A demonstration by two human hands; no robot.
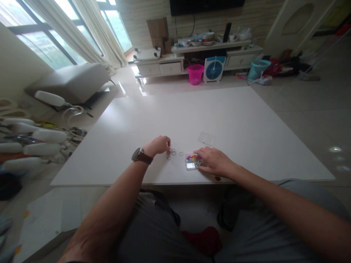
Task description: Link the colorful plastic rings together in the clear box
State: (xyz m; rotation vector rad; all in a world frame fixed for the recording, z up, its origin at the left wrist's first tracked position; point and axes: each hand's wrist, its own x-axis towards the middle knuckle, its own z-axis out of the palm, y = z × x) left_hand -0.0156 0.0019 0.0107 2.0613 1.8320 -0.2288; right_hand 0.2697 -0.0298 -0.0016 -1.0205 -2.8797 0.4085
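Note:
A small clear compartment box [190,166] lies near the table's front edge. One part holds tiny colourful pieces [193,157], too small to name. My right hand [215,161] grips the box's right side, with fingers along the top corner and the thumb low. To the left, my left hand [158,145], with a watch [136,154] on the wrist, is closed, fingertips pinched down over a few small rings. What is in the pinch is hidden. A thin ring [181,153] rests between the two hands. Beyond the box lies a clear flat lid [206,138].
The white table [175,117] spans the view, its front edge close to my legs. A small dark item [218,178] sits at that edge. Across the floor stand a pink basket [195,75], a box fan [214,69] and a low cabinet [171,68].

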